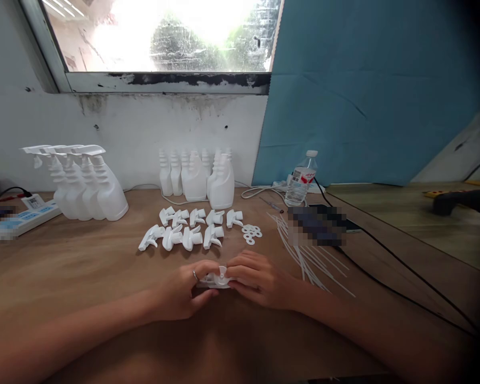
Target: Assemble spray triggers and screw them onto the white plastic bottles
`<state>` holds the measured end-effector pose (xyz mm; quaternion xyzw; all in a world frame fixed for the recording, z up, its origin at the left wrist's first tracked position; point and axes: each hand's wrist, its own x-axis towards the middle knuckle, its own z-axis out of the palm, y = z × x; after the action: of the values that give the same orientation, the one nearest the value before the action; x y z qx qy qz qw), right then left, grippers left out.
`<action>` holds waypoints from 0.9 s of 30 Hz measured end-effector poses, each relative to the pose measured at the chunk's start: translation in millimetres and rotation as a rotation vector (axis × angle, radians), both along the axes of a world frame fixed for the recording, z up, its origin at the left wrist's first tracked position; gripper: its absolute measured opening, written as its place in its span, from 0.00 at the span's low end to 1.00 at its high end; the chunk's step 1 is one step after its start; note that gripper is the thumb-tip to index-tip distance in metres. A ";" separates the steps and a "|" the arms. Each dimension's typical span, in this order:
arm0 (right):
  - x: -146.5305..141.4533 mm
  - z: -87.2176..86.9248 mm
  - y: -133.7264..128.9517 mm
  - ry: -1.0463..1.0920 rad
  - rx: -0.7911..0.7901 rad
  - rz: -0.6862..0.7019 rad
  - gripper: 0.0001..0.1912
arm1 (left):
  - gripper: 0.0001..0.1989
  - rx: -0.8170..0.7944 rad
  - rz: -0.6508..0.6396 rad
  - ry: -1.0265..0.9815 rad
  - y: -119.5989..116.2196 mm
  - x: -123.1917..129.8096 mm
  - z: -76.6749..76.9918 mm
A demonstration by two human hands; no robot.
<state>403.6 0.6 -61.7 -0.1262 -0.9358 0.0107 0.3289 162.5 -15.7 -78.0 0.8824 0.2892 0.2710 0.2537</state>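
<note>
"White plastic piece (223, 277) in both hands?"

"Yes. Take it as the clock's centre, with twelve towards the window. It's just above the bench (104, 256), near the person."

"How is it gripped?"

"The left hand (182, 290), with a ring on one finger, has thumb and fingers closed on its nine o'clock end. The right hand (260, 280) holds the three o'clock end, fingers bunched close together."

"And around it?"

"Nine white trigger heads (192, 238) lie in two rows at eleven. Small white washers (251, 229) are bunched at one, just beside the rows. Thin white tubes (300, 256) fan out between two and three."

"Bottles?"

"Plain white bottles (223, 186) stand upright near twelve, by the wall. Others, the capped bottles (114, 197), carry spray tops at ten. A clear water bottle (298, 189) stands between one and two."
</note>
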 end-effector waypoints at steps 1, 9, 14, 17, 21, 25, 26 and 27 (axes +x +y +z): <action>-0.2 -0.1 -0.2 -0.020 0.000 -0.010 0.07 | 0.17 0.051 -0.025 0.002 1.4 0.8 -0.9; -2.8 1.9 -2.3 -0.078 0.013 -0.097 0.10 | 0.16 0.208 -0.006 0.103 6.6 4.4 -0.6; -2.4 -2.5 1.5 -0.062 0.093 -0.091 0.09 | 0.15 0.184 -0.014 0.092 5.1 5.6 1.3; -2.8 -3.0 2.9 -0.062 0.081 -0.086 0.08 | 0.14 0.180 -0.010 0.084 6.1 6.7 1.4; -3.1 -0.3 2.6 -0.061 -0.008 -0.079 0.08 | 0.13 0.174 0.004 0.073 9.6 8.6 0.1; -3.8 2.0 0.7 -0.051 -0.108 -0.028 0.10 | 0.12 0.175 -0.004 0.064 12.2 8.6 -2.4; -4.7 2.2 -0.6 -0.050 -0.106 -0.027 0.10 | 0.12 0.177 -0.010 0.062 12.4 8.2 -2.9; -6.1 2.3 -2.3 -0.051 -0.090 -0.040 0.10 | 0.12 0.183 -0.017 0.058 12.5 7.7 -3.2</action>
<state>397.5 -1.7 -59.4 -0.1598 -0.9397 0.0431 0.2992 170.2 -3.2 -81.2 0.9118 0.2629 0.2684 0.1657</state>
